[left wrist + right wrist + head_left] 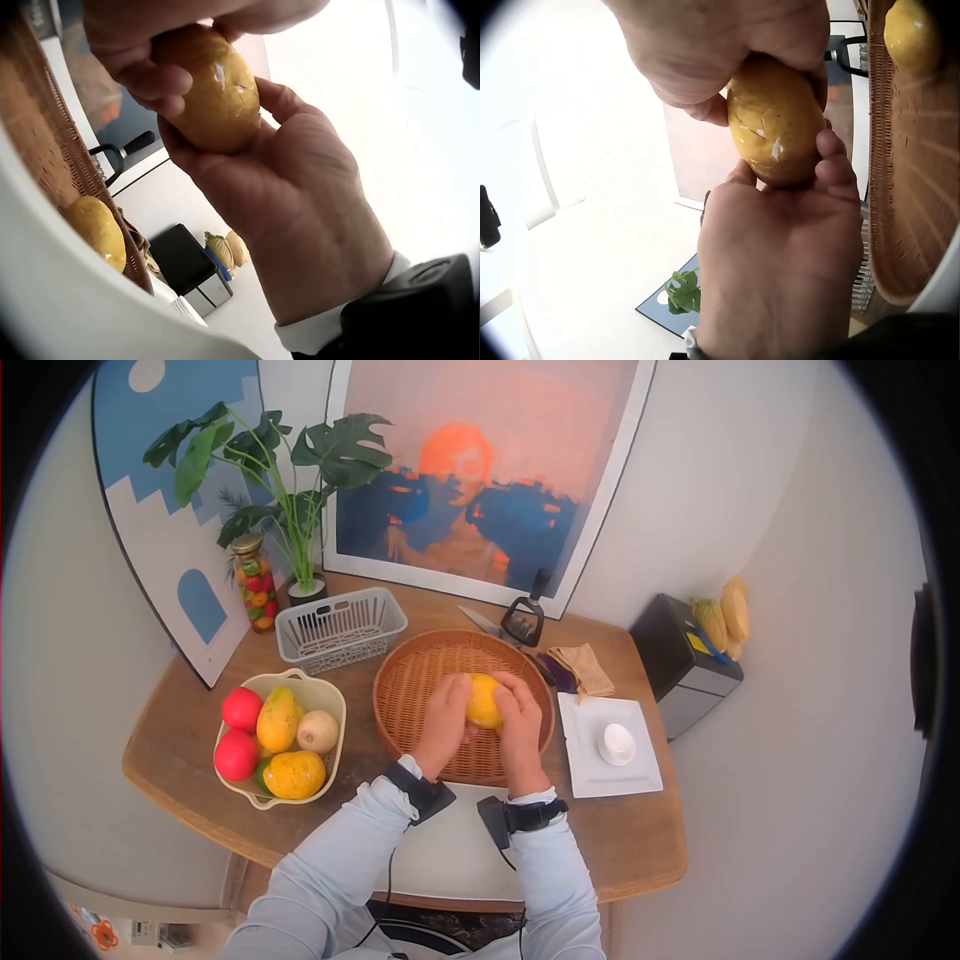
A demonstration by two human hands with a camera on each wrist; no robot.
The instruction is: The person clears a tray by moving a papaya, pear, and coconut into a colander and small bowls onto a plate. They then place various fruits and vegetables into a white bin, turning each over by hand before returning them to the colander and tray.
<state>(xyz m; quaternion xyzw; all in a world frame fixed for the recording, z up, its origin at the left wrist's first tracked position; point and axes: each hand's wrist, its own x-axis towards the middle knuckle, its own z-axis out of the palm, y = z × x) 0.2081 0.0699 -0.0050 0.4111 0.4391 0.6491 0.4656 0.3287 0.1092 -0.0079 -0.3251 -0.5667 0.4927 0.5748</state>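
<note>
Both hands grip a yellow mango [484, 702] above the round wicker basket [415, 660]. My left hand [446, 722] holds one side of it, fingers and thumb curled round the skin. From the opposite side my right hand [520, 725] grips it the same way. In the left wrist view, the mango [214, 90] shows a wrinkled, shiny patch between the two hands. A second yellow fruit [97, 232] lies in the basket, visible in both wrist views; from the head view the hands and mango hide it.
At left stands a cream bowl [336, 710] of red, yellow and pale fruit. Behind are a grey plastic basket [342, 610], a potted plant [308, 588], a jar [257, 585] and a black-handled grater [525, 618]. To the right, a white square plate [590, 780] bears a small white cup [617, 744].
</note>
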